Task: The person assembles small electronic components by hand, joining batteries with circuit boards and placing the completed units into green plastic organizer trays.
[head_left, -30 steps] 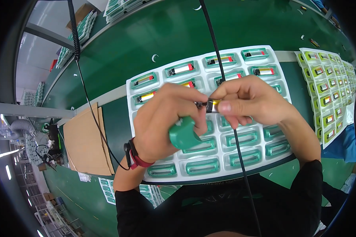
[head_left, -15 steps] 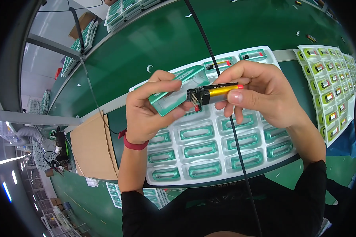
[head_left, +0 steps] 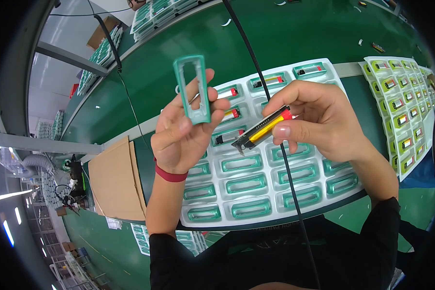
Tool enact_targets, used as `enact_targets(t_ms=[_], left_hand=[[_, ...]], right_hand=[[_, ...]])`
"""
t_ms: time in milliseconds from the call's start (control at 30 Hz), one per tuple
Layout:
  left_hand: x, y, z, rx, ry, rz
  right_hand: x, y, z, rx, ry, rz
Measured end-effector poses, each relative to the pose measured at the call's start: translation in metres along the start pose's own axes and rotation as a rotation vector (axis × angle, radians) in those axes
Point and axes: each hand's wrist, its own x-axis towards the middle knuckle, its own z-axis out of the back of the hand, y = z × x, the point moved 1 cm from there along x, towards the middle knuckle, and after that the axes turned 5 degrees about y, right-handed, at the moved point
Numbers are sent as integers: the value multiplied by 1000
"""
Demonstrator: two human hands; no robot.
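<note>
In my left hand [head_left: 176, 142] is a green plastic casing [head_left: 198, 116], a long frame with a see-through middle, tilted nearly upright between thumb and fingers. My right hand [head_left: 319, 121] pinches a small electronic module [head_left: 262, 131] by its red end. The module has a black circuit board edge, a yellow strip and a dark connector end pointing down-left. It is apart from the casing. Below both hands lies a white tray [head_left: 219, 186] with green casings in its pockets. Several casings in its far rows contain similar modules; the nearer ones show none.
A black cable [head_left: 295, 195] runs across the tray, passing by my right hand. At the right stands another white tray [head_left: 418, 157] of yellow-green units. Cardboard [head_left: 113, 183] lies at the left. Stacked trays [head_left: 152, 19] stand beyond the green bench [head_left: 145, 77].
The casing and module, close together before, are now apart. My left hand has turned the casing more upright and raised it; my right hand has tilted the module's connector end downward.
</note>
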Motion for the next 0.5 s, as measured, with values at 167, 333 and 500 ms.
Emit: enact_targets(t_ms=[167, 333, 500], left_hand=[[-1, 11, -5, 303, -77, -53], [-2, 25, -4, 879, -216, -157], [-3, 31, -12, 1132, -237, -192]], right_hand=[[2, -6, -4, 22, -142, 70], [2, -18, -17, 90, -328, 66], [0, -23, -21, 14, -329, 29]])
